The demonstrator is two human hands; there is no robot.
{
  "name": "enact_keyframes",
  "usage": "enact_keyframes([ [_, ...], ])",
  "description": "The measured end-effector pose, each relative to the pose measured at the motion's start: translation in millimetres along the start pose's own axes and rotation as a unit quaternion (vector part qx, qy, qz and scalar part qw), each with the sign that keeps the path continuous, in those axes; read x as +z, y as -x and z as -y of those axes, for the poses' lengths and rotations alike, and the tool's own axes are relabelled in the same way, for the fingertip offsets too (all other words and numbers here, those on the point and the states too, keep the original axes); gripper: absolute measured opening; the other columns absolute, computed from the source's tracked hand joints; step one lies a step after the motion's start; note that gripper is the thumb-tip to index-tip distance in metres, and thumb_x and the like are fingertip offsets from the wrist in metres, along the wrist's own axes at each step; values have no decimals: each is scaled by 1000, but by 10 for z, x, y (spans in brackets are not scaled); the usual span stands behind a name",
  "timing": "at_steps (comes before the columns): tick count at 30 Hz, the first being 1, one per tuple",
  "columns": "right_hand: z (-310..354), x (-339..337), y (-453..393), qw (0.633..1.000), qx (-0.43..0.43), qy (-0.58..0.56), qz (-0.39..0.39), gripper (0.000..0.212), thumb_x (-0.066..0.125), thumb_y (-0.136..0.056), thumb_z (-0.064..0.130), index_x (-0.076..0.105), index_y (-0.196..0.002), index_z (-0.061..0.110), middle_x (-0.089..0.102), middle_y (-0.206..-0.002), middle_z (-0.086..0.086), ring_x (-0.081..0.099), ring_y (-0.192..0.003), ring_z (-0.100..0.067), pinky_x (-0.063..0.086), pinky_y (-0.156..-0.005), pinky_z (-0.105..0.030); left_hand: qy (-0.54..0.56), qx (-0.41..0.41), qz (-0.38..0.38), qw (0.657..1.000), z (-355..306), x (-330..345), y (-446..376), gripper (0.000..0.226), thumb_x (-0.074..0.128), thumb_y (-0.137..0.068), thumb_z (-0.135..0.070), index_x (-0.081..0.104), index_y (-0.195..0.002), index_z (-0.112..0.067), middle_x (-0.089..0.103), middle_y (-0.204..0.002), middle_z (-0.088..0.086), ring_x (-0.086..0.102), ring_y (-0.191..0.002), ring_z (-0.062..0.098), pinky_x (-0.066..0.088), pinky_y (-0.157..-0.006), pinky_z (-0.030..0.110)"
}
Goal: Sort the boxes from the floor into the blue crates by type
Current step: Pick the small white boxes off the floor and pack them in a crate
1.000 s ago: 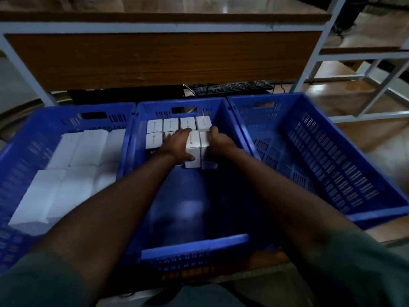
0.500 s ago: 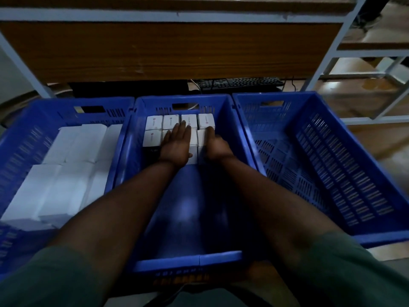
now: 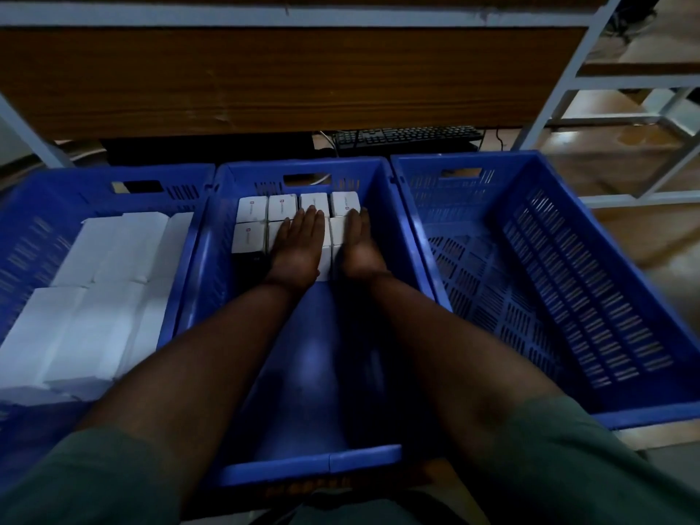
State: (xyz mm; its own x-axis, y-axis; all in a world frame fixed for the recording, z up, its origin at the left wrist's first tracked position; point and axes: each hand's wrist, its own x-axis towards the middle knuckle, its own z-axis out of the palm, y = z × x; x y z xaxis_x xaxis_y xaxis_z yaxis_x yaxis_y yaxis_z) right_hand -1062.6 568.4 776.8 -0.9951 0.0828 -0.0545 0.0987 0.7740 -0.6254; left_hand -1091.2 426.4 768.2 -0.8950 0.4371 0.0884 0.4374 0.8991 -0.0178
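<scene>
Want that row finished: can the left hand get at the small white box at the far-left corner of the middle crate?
Probably yes: the left hand lies flat just right of that box, nothing covering it.

The single head-worn camera looks forward and steeply down from above the person's forearms, close over the middle blue crate (image 3: 382,206). Its wide angle also takes in the crates either side and the wooden shelf (image 3: 288,77) beyond.

Dim, underexposed pic w/ deep foreground shadow, brighter floor glare top right, soft blur + wide-angle bowing at edges.
</scene>
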Motion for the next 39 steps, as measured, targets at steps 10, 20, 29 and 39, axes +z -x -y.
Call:
enact_keyframes([
  [10, 35, -72, -307, 989, 66, -115, 62, 145, 96, -62, 10, -9, -162, 16, -7, -170, -5, 7, -156, -26, 19, -122, -30, 4, -12, 60, 998, 92, -130, -61, 117, 80, -81, -22, -5, -160, -14, -8, -168, 6, -7, -155, 26, 0, -126, 41],
  [20, -75, -22, -281, 998, 30, -40, 50, 147, 97, -60, 24, -8, -162, 26, -3, -170, -4, 19, -153, -31, 30, -122, -45, 7, -29, 88, 996, 13, -185, -126, 127, 87, -73, -24, -7, -159, -14, -8, -167, 9, -6, -155, 29, 0, -125, 43],
  [29, -24, -98, -237, 998, 28, 5, 62, 149, 97, -57, 43, -9, -162, 27, -9, -168, -7, 21, -151, -37, 33, -120, -48, -3, -5, 70, 998, 85, -152, -55, 129, 85, -74, -38, -9, -158, -11, -11, -167, 11, -7, -155, 29, 0, -126, 45],
  [39, 125, -290, -89, 994, 23, 68, 79, 149, 94, -64, 43, -20, -159, 30, -24, -168, -4, -3, -155, -40, 18, -123, -57, 8, -21, 66, 998, 158, -258, 32, 138, 88, -69, -39, -13, -157, -9, -16, -166, 13, -10, -154, 32, -2, -126, 43],
])
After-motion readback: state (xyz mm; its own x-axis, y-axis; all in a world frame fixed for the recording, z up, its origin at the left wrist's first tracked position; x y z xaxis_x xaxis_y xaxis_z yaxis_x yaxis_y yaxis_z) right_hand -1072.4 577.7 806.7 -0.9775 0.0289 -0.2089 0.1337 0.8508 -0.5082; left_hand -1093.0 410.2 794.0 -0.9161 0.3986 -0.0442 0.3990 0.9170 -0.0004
